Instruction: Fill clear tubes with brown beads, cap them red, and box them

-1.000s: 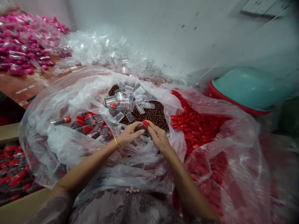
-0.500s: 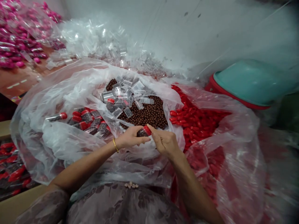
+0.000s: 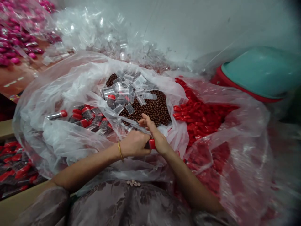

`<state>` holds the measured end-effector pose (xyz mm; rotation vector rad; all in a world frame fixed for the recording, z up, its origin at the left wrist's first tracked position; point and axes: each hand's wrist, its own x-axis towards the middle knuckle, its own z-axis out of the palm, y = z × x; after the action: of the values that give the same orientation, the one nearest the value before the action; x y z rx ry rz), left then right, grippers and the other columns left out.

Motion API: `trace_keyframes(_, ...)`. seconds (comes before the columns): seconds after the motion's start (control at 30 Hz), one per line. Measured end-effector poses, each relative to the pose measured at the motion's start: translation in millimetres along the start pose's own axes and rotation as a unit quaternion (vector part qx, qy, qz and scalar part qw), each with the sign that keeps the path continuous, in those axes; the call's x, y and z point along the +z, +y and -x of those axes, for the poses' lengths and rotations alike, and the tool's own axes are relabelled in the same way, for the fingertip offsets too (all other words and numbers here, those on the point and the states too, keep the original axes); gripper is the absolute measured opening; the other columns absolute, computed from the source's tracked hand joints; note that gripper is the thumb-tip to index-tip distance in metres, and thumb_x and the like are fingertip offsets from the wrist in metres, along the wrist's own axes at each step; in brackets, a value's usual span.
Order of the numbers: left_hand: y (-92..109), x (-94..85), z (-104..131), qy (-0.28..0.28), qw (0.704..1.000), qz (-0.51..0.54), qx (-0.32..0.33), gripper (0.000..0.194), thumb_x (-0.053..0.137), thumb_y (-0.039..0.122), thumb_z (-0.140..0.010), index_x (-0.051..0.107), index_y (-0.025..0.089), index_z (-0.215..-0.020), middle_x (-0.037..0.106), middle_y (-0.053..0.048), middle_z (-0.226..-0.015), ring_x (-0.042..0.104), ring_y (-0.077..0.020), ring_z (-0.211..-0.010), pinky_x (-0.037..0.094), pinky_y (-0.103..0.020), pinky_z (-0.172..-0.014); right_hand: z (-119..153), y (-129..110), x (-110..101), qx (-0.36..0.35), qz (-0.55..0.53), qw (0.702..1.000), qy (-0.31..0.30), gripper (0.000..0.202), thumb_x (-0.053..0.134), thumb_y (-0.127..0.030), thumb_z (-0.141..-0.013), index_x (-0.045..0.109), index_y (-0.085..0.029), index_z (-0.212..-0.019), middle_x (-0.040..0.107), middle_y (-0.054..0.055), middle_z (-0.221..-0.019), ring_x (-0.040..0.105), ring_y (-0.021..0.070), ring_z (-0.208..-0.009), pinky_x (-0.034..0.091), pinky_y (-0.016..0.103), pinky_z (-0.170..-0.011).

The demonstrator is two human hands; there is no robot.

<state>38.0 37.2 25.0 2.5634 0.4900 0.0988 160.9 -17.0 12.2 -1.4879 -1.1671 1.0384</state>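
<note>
My left hand (image 3: pixel 136 143) is wrapped around a small clear jar of brown balls with a red cap (image 3: pixel 152 144), mostly hidden by my fingers. Against the cap presses the palm of my right hand (image 3: pixel 158 136), its fingers stretched out and pointing away from me. Just beyond both hands lies a heap of brown balls (image 3: pixel 150 108) in a clear plastic bag (image 3: pixel 58 144). Empty clear containers (image 3: pixel 124 89) are scattered over the balls. Filled jars with red caps (image 3: pixel 88 114) rest on the plastic to the left.
Loose red caps (image 3: pixel 202 116) fill another plastic bag on the right. Behind it, a turquoise basin (image 3: pixel 261 72) leans near the wall. More clear containers (image 3: pixel 103 34) are piled at the back, with pink-capped items (image 3: pixel 16 40) at far left. A cardboard box (image 3: pixel 21 201) of filled jars stands lower left.
The jar has come slightly nearer to my body. My right hand has gone from pinching the cap with its fingers to pressing it with an open palm. My left hand has turned over the jar.
</note>
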Motion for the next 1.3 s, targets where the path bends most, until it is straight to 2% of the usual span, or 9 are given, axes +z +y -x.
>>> trace_keyframes(0.2, -2.1, 16.8, 1.9, -0.003, 1.0, -0.016, 0.004, 0.022, 0.058, 0.03, -0.069, 0.065, 0.012, -0.078, 0.066, -0.01, -0.07, 0.06, -0.0204, -0.061, 0.045, -0.029, -0.059, 10.9, -6.2, 7.2, -0.102, 0.153, 0.983, -0.011, 0.054, 0.022, -0.048, -0.095, 0.033, -0.023, -0.141, 0.047, 0.007, -0.135, 0.04, 0.0173, -0.125, 0.026, 0.038, -0.11)
trace_keyframes(0.33, -14.1, -3.7, 20.6, 0.086, 0.995, -0.039, -0.033, 0.014, 0.056, 0.03, -0.07, 0.06, 0.016, -0.071, 0.062, -0.005, -0.063, 0.056, -0.0166, -0.058, 0.038, -0.026, -0.056, -8.7, -8.7, -7.4, -0.15, 0.17, 0.97, 0.092, 0.05, 0.018, -0.043, -0.096, 0.051, -0.019, -0.125, 0.055, 0.009, -0.124, 0.051, 0.0165, -0.113, 0.039, 0.034, -0.099)
trace_keyframes(0.47, -66.1, -50.4, 73.8, 0.188, 0.951, -0.142, -0.2, 0.024, 0.05, 0.04, -0.079, 0.056, 0.019, -0.07, 0.057, -0.001, -0.061, 0.052, -0.0149, -0.057, 0.034, -0.025, -0.056, -24.6, -6.5, -72.1, -0.112, 0.447, 0.858, 0.225, 0.032, 0.043, -0.035, -0.087, 0.065, -0.016, -0.102, 0.063, 0.013, -0.107, 0.054, 0.0252, -0.1, 0.04, 0.041, -0.089)
trace_keyframes(0.6, -127.6, -89.0, 121.8, 0.187, 0.867, -0.283, -0.364, 0.033, 0.048, 0.047, -0.082, 0.058, 0.017, -0.092, 0.06, -0.004, -0.076, 0.056, -0.0203, -0.069, 0.038, -0.028, -0.062, -29.5, 12.4, -131.0, 0.014, 0.656, 0.735, 0.173, 0.032, 0.047, -0.025, -0.082, 0.064, -0.013, -0.106, 0.062, 0.015, -0.111, 0.052, 0.0297, -0.097, 0.037, 0.041, -0.078)
trace_keyframes(0.73, -126.9, -98.2, 106.6, 0.229, 0.865, -0.34, -0.289, 0.042, 0.049, 0.043, -0.084, 0.053, 0.012, -0.112, 0.057, -0.014, -0.112, 0.055, -0.0269, -0.097, 0.043, -0.035, -0.078, -38.4, 32.3, -148.6, 0.034, 0.703, 0.697, 0.139, 0.028, 0.049, -0.026, -0.081, 0.066, -0.012, -0.099, 0.064, 0.015, -0.106, 0.05, 0.031, -0.1, 0.034, 0.042, -0.08)
trace_keyframes(0.9, -81.0, -72.4, 21.9, 0.158, 0.933, -0.316, -0.065, 0.027, 0.039, 0.018, -0.089, 0.056, 0.017, -0.109, 0.055, -0.011, -0.119, 0.052, -0.0225, -0.103, 0.041, -0.035, -0.084, -43.2, 32.9, -150.1, -0.015, 0.623, 0.737, 0.263, 0.033, 0.044, -0.03, -0.085, 0.063, -0.01, -0.103, 0.067, 0.016, -0.098, 0.057, 0.0276, -0.092, 0.036, 0.043, -0.083)
trace_keyframes(1.03, -93.1, -55.3, -30.9, 0.096, 0.929, -0.353, 0.054, 0.025, 0.039, 0.015, -0.088, 0.059, 0.015, -0.102, 0.057, -0.015, -0.116, 0.049, -0.0286, -0.11, 0.038, -0.041, -0.085, -25.6, 24.0, -142.9, -0.069, 0.443, 0.826, 0.34, 0.037, 0.036, -0.037, -0.089, 0.057, -0.015, -0.111, 0.067, 0.012, -0.092, 0.061, 0.0223, -0.079, 0.044, 0.036, -0.074)
trace_keyframes(1.17, -111.5, -44.6, -52.8, 0.018, 0.949, -0.308, 0.063, 0.023, 0.039, 0.013, -0.086, 0.061, 0.009, -0.09, 0.063, -0.016, -0.084, 0.058, -0.0256, -0.09, 0.04, -0.038, -0.08, -1.4, 20.0, -132.9, -0.085, 0.266, 0.886, 0.371, 0.038, 0.037, -0.046, -0.09, 0.053, -0.021, -0.113, 0.064, 0.006, -0.088, 0.059, 0.0153, -0.06, 0.046, 0.031, -0.06)
trace_keyframes(1.3, -99.0, -33.4, -69.1, -0.023, 0.984, -0.156, -0.086, 0.015, 0.048, 0.012, -0.08, 0.063, 0.007, -0.082, 0.064, -0.019, -0.084, 0.061, -0.0277, -0.087, 0.043, -0.036, -0.075, 6.6, 22.1, -126.2, -0.082, 0.095, 0.903, 0.411, 0.036, 0.045, -0.05, -0.084, 0.058, -0.02, -0.099, 0.056, 0.0, -0.073, 0.042, 0.0083, -0.041, 0.034, 0.024, -0.04)
